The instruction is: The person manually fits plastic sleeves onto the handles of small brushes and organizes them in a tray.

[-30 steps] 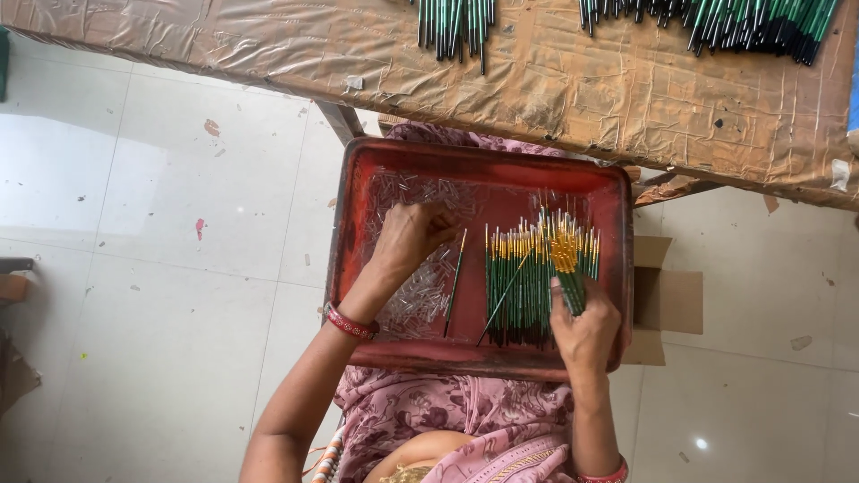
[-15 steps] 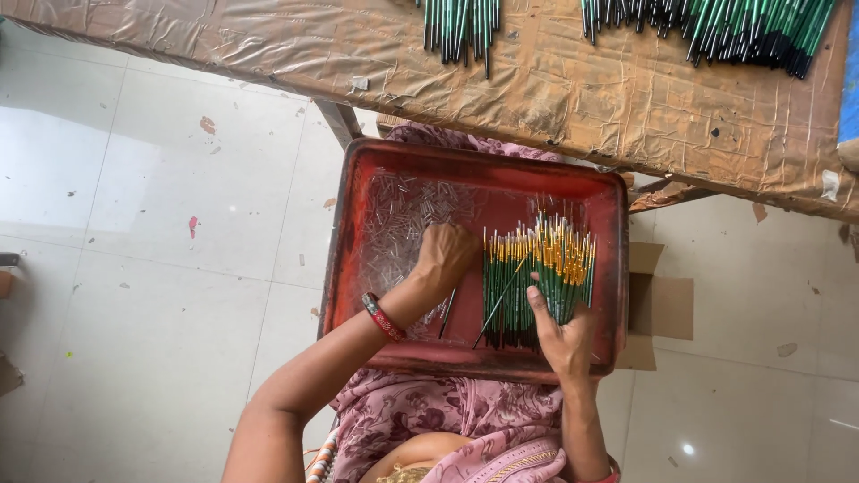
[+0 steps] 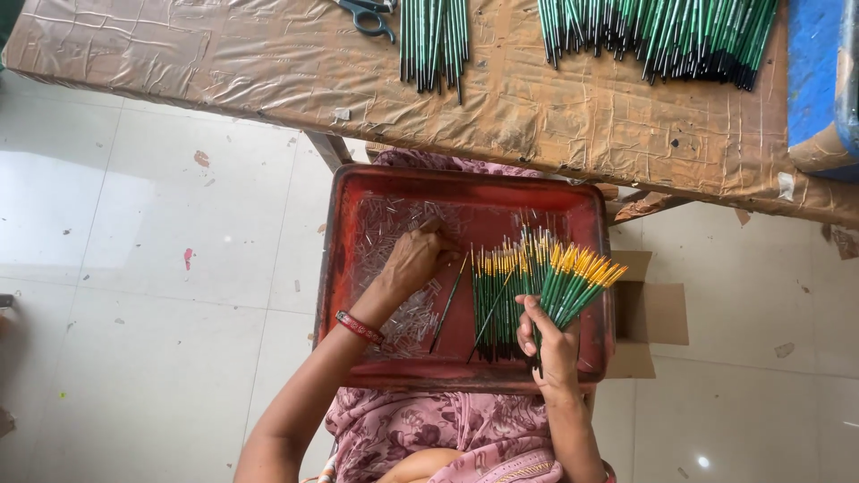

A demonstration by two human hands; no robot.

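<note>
1. Where the head view looks down, a red tray [image 3: 333,268] rests on the person's lap, just under the edge of a long table [image 3: 268,72] wrapped in crinkly brown plastic.
2. An open brown cardboard box [image 3: 658,313] sits on the pale floor, just beside the tray's right side. A blue thing [image 3: 810,63] stands on the table's far right corner; what it is cannot be told.
3. The left hand [image 3: 413,264] reaches in from the lower left, with a red bangle [image 3: 360,327] on the wrist. Its fingers are bent down and pinched together on a heap of small clear tubes [image 3: 394,326] in the left half of the tray.
4. The right hand [image 3: 548,344] comes up from below, near the tray's front edge. Its fingers are closed tight around the bottom ends of a fanned bunch of green paintbrushes [image 3: 573,282].
5. That bunch points up and to the right, with the yellow tips far from the person.
6. More green paintbrushes [image 3: 494,300] lie flat in the middle of the tray, long way running near to far, yellow tips toward the table.
7. One thin brush [image 3: 447,304] lies alone between the two hands, a little tilted.
8. On the table lie two more rows of green brushes [image 3: 434,40] [image 3: 662,36] with dark ends toward the person, and grey scissors [image 3: 367,13] just beside the smaller row.
</note>
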